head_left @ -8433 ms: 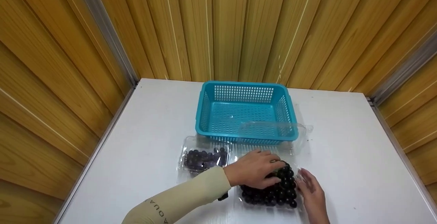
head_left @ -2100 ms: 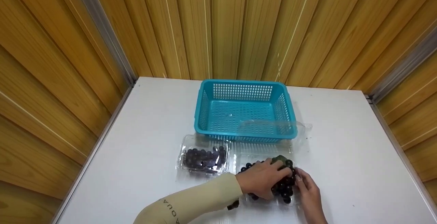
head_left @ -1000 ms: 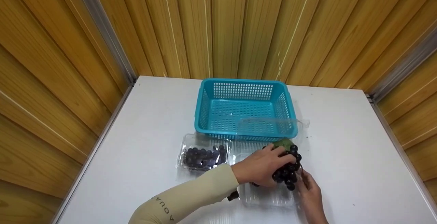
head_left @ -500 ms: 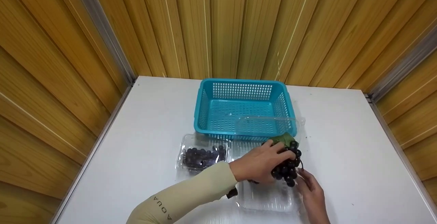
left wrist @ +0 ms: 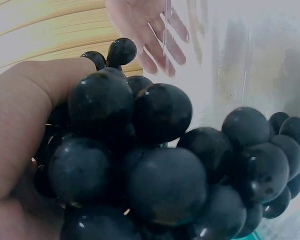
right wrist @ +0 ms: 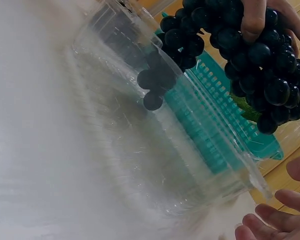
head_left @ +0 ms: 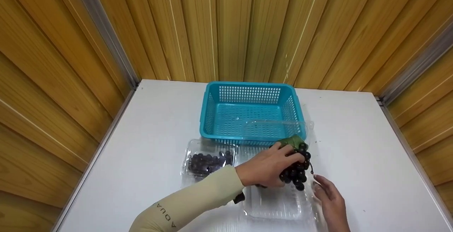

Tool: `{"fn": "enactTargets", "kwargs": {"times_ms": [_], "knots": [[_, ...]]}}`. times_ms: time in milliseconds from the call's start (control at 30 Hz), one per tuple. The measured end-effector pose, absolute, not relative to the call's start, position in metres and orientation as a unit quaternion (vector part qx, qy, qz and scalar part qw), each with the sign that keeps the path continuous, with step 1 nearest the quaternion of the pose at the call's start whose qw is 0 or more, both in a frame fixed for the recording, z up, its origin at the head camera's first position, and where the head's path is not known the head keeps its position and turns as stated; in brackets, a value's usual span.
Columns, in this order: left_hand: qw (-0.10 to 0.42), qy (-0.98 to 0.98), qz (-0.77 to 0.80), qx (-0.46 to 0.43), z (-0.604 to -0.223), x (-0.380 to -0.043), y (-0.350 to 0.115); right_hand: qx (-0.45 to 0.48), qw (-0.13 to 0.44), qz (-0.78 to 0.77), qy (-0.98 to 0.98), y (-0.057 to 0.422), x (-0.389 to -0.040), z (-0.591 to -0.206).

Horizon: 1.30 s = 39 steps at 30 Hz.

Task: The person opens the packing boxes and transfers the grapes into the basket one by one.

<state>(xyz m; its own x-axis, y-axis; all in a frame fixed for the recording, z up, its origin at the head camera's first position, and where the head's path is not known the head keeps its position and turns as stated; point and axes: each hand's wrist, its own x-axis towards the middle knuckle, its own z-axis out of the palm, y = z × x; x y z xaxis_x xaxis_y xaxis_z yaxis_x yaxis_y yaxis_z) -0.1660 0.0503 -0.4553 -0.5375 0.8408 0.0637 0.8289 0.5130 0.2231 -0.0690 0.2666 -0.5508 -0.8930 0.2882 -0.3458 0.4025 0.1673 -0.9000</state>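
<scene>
My left hand [head_left: 274, 166] grips a bunch of dark grapes [head_left: 295, 175] with a green leaf [head_left: 293, 141] at its top. The bunch hangs above an open clear plastic clamshell box [head_left: 272, 209], whose lid leans back over the basket's front. In the left wrist view, grapes [left wrist: 167, 185] fill the space beside my thumb. My right hand [head_left: 331, 198] is just right of the box, fingers loosely bent and holding nothing. From the right wrist, the box [right wrist: 135, 165] shows the bunch [right wrist: 260, 55] over it, some grapes seen through its wall.
A turquoise basket [head_left: 204, 119] with nothing in it stands behind the box. To the left sits a smaller closed clear box [head_left: 191, 145] of dark grapes [head_left: 208, 163]. The white table [head_left: 148, 147] is bordered by wood-patterned walls [head_left: 233, 30].
My left hand has lifted the grapes up from the clamshell box, whose base now shows. My right hand, earlier at the box's right side, has drawn away to the right.
</scene>
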Motion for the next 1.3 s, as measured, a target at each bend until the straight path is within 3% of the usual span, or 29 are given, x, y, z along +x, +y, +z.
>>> {"fn": "enactTargets", "kwargs": {"times_ms": [200,1300], "knots": [[0.021,0.867,0.118,0.483,-0.451,-0.166,0.048,0.212,0.005,-0.61,0.764,0.269,-0.07,-0.543],[-0.016,0.864,0.136,0.484,-0.425,-0.168,0.038,0.13,-0.035,-0.542,0.829,0.266,-0.089,-0.497]]}}
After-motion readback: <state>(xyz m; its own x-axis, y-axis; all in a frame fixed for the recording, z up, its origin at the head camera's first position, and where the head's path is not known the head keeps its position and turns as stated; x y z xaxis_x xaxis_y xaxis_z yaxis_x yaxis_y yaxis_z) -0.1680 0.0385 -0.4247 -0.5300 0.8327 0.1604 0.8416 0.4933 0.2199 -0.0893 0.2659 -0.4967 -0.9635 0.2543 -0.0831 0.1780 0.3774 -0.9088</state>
